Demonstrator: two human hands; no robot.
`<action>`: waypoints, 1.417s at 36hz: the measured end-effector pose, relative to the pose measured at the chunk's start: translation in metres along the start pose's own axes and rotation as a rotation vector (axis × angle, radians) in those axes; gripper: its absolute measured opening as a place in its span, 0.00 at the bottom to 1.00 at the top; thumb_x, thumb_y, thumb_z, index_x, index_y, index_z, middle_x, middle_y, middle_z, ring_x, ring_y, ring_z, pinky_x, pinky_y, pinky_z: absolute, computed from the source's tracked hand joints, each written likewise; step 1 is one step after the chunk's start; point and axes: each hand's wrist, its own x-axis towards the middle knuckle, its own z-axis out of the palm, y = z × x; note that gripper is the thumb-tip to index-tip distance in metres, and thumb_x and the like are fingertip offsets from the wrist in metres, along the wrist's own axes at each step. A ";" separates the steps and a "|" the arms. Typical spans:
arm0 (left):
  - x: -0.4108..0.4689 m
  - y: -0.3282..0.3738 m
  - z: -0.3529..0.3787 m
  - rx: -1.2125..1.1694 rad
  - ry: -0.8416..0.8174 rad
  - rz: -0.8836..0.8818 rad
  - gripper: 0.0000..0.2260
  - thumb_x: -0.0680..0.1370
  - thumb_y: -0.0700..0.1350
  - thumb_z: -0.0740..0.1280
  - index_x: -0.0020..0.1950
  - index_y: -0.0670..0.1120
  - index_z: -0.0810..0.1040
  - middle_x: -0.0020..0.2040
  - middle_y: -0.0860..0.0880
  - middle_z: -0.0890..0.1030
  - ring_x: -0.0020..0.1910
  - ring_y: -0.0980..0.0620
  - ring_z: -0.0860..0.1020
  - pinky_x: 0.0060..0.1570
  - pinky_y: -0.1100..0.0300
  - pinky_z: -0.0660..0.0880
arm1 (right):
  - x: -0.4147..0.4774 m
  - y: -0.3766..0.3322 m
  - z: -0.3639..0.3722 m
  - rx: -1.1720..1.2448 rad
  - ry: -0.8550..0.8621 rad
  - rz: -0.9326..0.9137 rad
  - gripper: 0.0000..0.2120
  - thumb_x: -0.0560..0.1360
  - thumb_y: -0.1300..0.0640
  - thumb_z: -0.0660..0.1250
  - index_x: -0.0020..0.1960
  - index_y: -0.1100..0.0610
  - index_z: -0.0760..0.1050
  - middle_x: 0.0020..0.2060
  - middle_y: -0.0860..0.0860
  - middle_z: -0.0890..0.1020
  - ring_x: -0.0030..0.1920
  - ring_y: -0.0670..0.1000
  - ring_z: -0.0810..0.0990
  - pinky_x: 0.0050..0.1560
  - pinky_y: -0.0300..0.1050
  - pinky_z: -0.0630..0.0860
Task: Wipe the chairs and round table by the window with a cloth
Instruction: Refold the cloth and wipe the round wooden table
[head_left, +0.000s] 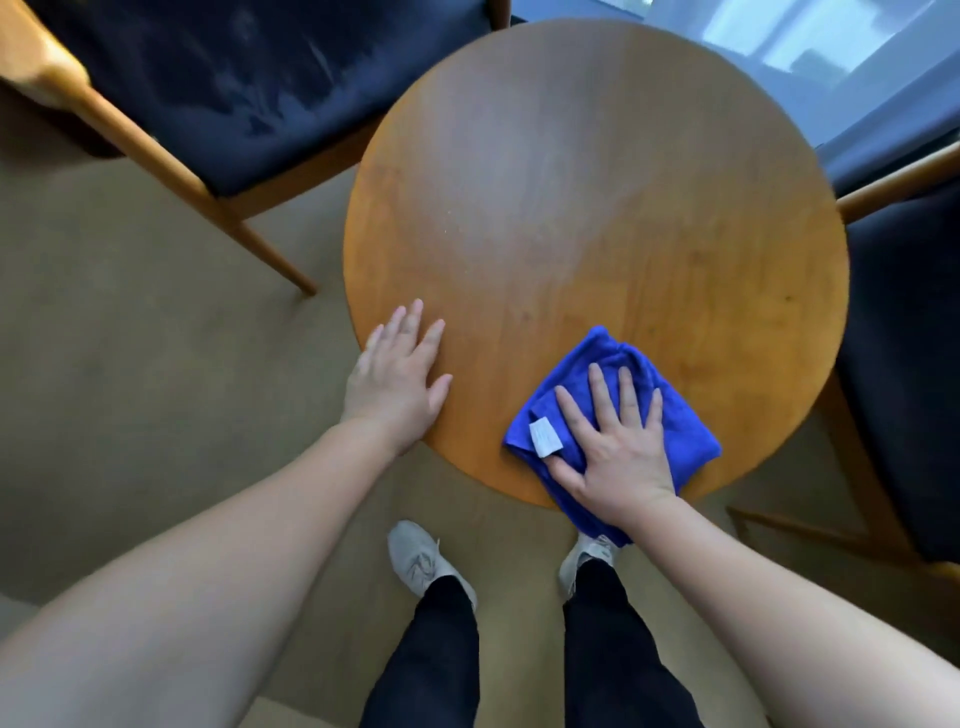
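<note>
A round wooden table (597, 208) fills the middle of the view. A folded blue cloth (613, 364) with a white label lies on its near edge, partly hanging over the rim. My right hand (615, 441) presses flat on the cloth with straight, spread fingers. My left hand (397, 379) rests flat on the table's near left edge, fingers straight, holding nothing. A wooden chair with a dark blue seat (234, 88) stands at the far left of the table. A second dark-seated chair (909, 364) stands at the right.
Beige carpet (130, 364) covers the floor around the table. My feet in grey shoes (421, 561) stand close to the table's near edge. A bright window (805, 36) lies beyond the table at the top right.
</note>
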 end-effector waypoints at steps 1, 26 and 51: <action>0.003 -0.015 -0.003 0.030 -0.026 -0.046 0.31 0.79 0.56 0.59 0.78 0.49 0.50 0.79 0.47 0.46 0.77 0.50 0.45 0.73 0.55 0.42 | -0.002 -0.003 0.000 -0.001 -0.004 0.012 0.37 0.71 0.32 0.54 0.75 0.49 0.65 0.75 0.59 0.62 0.75 0.68 0.57 0.69 0.75 0.53; 0.017 -0.062 -0.010 -0.010 -0.155 -0.079 0.37 0.76 0.64 0.60 0.78 0.54 0.47 0.78 0.54 0.43 0.76 0.55 0.44 0.74 0.54 0.54 | 0.081 -0.022 -0.025 -0.042 0.097 -0.308 0.34 0.73 0.31 0.54 0.74 0.45 0.63 0.75 0.54 0.64 0.75 0.65 0.59 0.72 0.70 0.50; 0.020 -0.061 -0.007 -0.046 -0.230 -0.116 0.37 0.77 0.64 0.58 0.77 0.56 0.41 0.72 0.58 0.33 0.74 0.59 0.37 0.75 0.56 0.47 | 0.285 -0.016 -0.123 -0.009 0.097 0.092 0.35 0.75 0.32 0.43 0.79 0.44 0.46 0.79 0.53 0.46 0.77 0.62 0.41 0.73 0.69 0.41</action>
